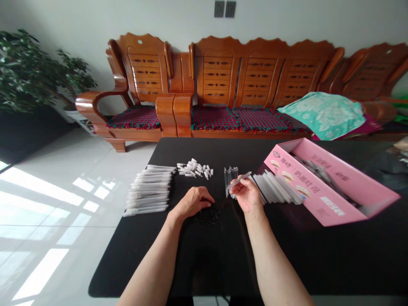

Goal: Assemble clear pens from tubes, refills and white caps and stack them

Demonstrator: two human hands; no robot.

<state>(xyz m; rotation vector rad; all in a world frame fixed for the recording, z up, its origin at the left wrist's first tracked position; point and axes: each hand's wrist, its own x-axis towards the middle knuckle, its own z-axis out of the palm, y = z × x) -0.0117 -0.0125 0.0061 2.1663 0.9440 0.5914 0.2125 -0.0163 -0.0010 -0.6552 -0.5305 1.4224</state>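
My right hand (247,195) is closed around a thin white pen barrel (240,179), held just above the black table (318,259). My left hand (191,202) rests palm down with curled fingers pinching into a small heap of black pen parts (208,213); what the fingers hold is hidden. A bunch of clear refills (230,177) lies just behind my right hand. To the right of that hand lies a row of empty white barrels (277,188). A stack of assembled white pens (149,191) sits at the table's left. Small white caps (196,168) are scattered behind my left hand.
An open pink cardboard box (328,187) lies tilted on the table's right side. Behind the table stand carved wooden chairs and a bench (242,85) with red cushions and a green cloth (325,112). A potted plant (32,72) stands at the far left beside the glossy tiled floor.
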